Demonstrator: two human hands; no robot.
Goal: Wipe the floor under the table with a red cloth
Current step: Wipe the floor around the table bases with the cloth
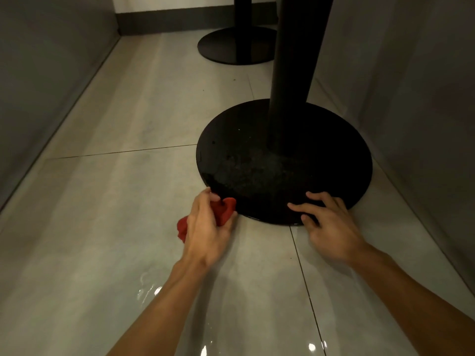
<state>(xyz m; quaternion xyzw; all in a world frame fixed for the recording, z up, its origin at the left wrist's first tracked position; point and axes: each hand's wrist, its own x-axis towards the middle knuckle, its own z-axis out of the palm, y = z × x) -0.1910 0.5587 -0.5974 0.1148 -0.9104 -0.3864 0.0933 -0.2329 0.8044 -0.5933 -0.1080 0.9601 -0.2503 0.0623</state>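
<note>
My left hand (208, 227) grips a bunched red cloth (226, 209) on the pale tiled floor (115, 201), right at the front-left rim of a round black table base (282, 160). Part of the cloth sticks out behind the hand at its left. My right hand (326, 222) rests with spread fingers on the front edge of the same base, holding nothing. A thick black column (293, 68) rises from the base.
A second black table base (236, 44) with its column stands farther back. Grey panels (46, 86) wall in the floor strip on the left and right (424, 111). A dark skirting (192, 19) closes the far end. Wet glints show on the near tiles (149, 291).
</note>
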